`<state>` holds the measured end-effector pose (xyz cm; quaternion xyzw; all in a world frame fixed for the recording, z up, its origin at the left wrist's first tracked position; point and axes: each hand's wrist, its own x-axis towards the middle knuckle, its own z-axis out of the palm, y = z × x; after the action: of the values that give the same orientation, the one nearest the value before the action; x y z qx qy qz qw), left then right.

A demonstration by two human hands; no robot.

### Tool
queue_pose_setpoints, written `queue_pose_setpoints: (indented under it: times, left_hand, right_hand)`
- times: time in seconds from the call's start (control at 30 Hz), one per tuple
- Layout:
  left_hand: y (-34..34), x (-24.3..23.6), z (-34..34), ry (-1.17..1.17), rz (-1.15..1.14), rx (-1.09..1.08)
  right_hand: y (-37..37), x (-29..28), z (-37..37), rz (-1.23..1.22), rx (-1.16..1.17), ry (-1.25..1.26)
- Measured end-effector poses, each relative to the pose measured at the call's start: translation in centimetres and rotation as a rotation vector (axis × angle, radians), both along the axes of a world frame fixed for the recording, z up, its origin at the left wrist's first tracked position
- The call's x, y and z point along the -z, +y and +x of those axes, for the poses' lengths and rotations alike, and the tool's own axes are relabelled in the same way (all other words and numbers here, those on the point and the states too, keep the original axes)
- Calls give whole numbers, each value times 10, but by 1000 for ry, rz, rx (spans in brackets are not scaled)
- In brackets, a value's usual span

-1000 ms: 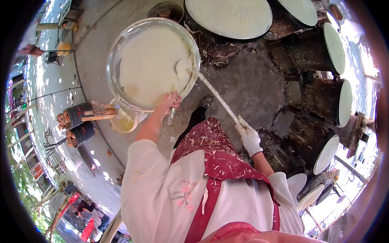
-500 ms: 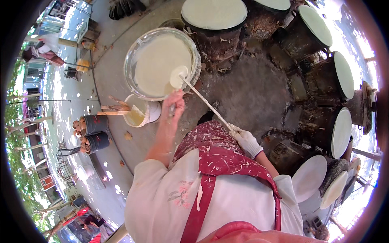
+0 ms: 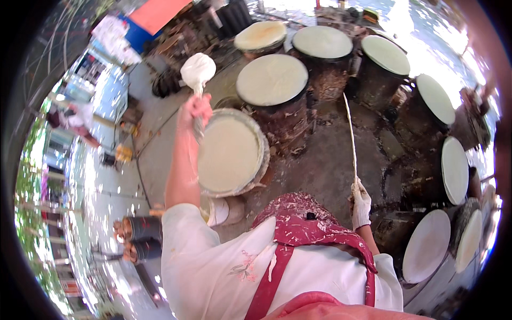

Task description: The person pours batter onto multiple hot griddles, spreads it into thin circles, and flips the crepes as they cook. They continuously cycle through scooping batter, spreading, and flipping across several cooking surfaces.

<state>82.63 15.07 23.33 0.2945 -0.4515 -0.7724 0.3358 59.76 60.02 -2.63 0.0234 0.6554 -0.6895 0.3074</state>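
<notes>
My left hand (image 3: 198,109) grips the handle of a ladle (image 3: 198,70) heaped with pale batter, raised at the upper left of the big basin (image 3: 230,160) of batter. My gloved right hand (image 3: 359,202) holds a long, pale, batter-coated stick (image 3: 350,128) pointing forward over the dark ground. Ahead of me, a round griddle top (image 3: 272,78) on a sooty drum carries a pale layer.
Several more drum stoves with round pale tops (image 3: 322,41) curve around my right side. Dark buckets (image 3: 141,228) and a white bucket (image 3: 218,212) stand at left. A person (image 3: 80,114) is at the far left; an orange board (image 3: 160,13) lies beyond.
My left hand has lifted the ladle from the basin, upward and to the left. The stick has left the basin and now points straight forward. My view has tilted up toward the stoves.
</notes>
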Motion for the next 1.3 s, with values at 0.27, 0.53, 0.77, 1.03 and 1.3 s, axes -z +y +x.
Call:
queue_pose_setpoints:
  times: [0.27, 0.53, 0.77, 1.03, 1.3]
  left_hand:
    - [85, 36, -160, -157, -205, 693]
    - [274, 102, -288, -383, 298, 1620]
    - [553, 45, -287, -393, 209, 2158]
    - [770, 74, -280, -431, -103, 2190]
    - [848, 185, -276, -175, -584, 2082]
  right_hand:
    - [96, 31, 22, 124, 478, 13]
    - [181, -2, 185, 210, 1090, -67]
    - [285, -32, 309, 228, 1624, 6]
    - [347, -50, 251, 365, 1721, 88]
    - [368, -47, 178, 1046, 1264, -514]
